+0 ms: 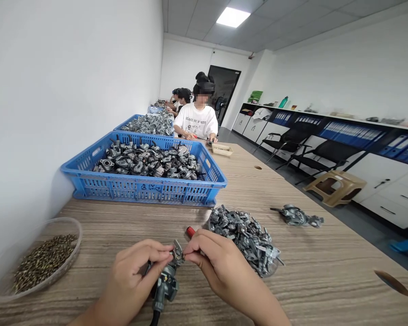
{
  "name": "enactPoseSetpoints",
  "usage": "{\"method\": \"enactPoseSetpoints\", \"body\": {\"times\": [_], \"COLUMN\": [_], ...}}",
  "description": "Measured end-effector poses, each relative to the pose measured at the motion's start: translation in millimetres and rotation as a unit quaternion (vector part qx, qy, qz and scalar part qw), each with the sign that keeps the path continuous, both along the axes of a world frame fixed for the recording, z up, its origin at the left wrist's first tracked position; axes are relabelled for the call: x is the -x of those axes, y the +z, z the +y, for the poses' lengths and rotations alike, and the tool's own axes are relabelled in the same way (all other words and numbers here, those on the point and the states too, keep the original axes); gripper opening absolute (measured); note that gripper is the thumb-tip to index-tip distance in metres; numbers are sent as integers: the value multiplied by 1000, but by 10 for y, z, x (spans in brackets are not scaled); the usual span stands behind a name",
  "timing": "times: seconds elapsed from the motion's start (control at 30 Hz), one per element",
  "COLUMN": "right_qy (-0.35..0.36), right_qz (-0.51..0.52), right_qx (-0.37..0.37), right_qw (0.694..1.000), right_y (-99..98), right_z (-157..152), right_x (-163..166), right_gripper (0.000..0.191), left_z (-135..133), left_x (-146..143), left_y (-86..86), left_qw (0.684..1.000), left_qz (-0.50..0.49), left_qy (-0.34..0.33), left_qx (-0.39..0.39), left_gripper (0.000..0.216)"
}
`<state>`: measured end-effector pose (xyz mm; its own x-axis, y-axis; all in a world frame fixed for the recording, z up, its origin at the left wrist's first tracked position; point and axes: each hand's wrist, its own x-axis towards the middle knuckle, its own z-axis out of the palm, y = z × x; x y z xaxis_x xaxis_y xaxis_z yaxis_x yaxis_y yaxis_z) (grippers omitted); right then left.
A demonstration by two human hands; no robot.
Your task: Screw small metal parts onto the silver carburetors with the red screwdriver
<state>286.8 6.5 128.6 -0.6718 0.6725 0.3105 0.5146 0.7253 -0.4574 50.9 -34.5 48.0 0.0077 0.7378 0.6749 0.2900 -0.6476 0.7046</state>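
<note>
My left hand [136,276] is closed around a metal carburetor [166,283], its black tube end pointing toward me. A small grey metal bracket [177,250] stands at the carburetor's upper end, with my left thumb and forefinger against it. My right hand [217,258] pinches close to the bracket's right side; whatever its fingertips hold is too small or hidden to name. Just beyond those fingers pokes a red handle [190,232], the rest of it covered by the hand. A heap of loose metal brackets [245,237] fills a clear bowl right behind my right hand.
At left, a clear plastic tub [78,240] holds many brass-coloured screws [46,260]. A blue crate [149,192] of carburetors stands ahead, another crate [122,124] behind it. One carburetor [297,216] lies at right. A co-worker [197,117] sits at the far end near a tray [222,150].
</note>
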Motion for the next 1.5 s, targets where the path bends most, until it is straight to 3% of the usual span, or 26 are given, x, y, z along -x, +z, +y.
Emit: {"method": "enactPoseSetpoints", "body": {"times": [0.37,1.07,1.5], "right_qy": [3,38,48], "right_qz": [25,89,94], "right_qx": [-125,-59,-1], "right_qw": [992,994,994], "right_y": [16,26,28], "right_z": [-67,-48,-80], "right_x": [6,-14,-17], "right_gripper": [19,11,12], "left_z": [-35,-80,-103], "left_x": [3,17,35], "left_y": [97,147,247], "left_qw": [1000,999,994], "left_qz": [-4,3,33], "left_qy": [6,0,13], "left_qx": [-3,-38,-104], "left_gripper": [14,19,13]}}
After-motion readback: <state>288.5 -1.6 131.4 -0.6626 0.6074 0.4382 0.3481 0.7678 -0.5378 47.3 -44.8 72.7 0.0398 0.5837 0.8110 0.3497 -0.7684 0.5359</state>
